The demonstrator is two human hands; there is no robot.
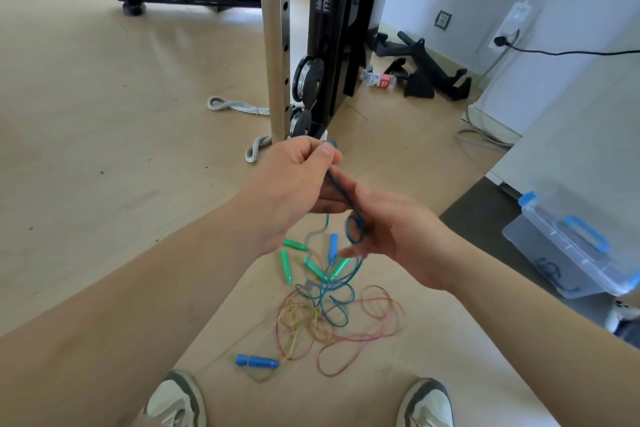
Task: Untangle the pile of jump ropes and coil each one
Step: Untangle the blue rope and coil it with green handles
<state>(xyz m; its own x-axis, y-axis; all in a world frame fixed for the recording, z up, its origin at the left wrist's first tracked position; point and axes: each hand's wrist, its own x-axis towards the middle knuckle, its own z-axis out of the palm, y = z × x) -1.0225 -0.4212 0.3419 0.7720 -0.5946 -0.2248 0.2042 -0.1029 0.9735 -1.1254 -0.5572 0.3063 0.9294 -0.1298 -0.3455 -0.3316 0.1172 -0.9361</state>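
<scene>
A tangled pile of jump ropes point(332, 315) lies on the wooden floor between my shoes, with blue, red and yellowish cords looped over each other. Several green handles point(313, 267) and a blue handle point(333, 246) lie at its far side; another blue handle point(258, 361) lies nearer me. My left hand point(298, 177) is raised above the pile, pinching a blue rope point(341, 189) near a blue handle tip. My right hand point(391, 232) holds small coiled loops of that same blue rope, whose free length hangs down into the pile.
A cable machine post point(277, 38) with pulleys stands just beyond my hands. A grey braided rope point(239, 106) lies by its base. A clear storage box with blue latches point(575, 246) sits at the right. Black handles and a bottle point(379, 79) lie by the wall.
</scene>
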